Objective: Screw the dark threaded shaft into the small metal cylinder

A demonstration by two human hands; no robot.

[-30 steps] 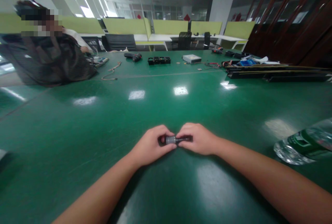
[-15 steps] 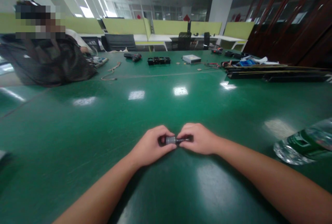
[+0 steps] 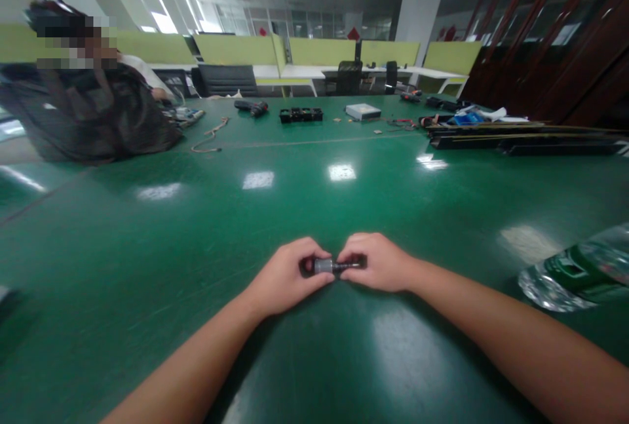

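Observation:
A small cylinder (image 3: pixel 323 266), grey with dark ends, lies level between my two hands, low over the green table (image 3: pixel 314 208). My left hand (image 3: pixel 289 276) pinches its grey part between thumb and fingers. From its right side a thin dark shaft (image 3: pixel 344 267) runs into my right hand (image 3: pixel 376 263), whose thumb and fingers are closed around it. The fingertips of the two hands are close together with a narrow gap between them. What the shaft's far end looks like is too small to tell.
A water bottle (image 3: pixel 580 273) lies at the right. Toward the far edge are a black bag (image 3: pixel 88 113), a power tool (image 3: pixel 251 107), a black module (image 3: pixel 301 115), a white box (image 3: pixel 363 111) and dark strips (image 3: pixel 521 139). A person (image 3: pixel 142 73) sits behind the bag.
The person behind the bag has shifted slightly to the right. My hands and the cylinder have stayed practically in place.

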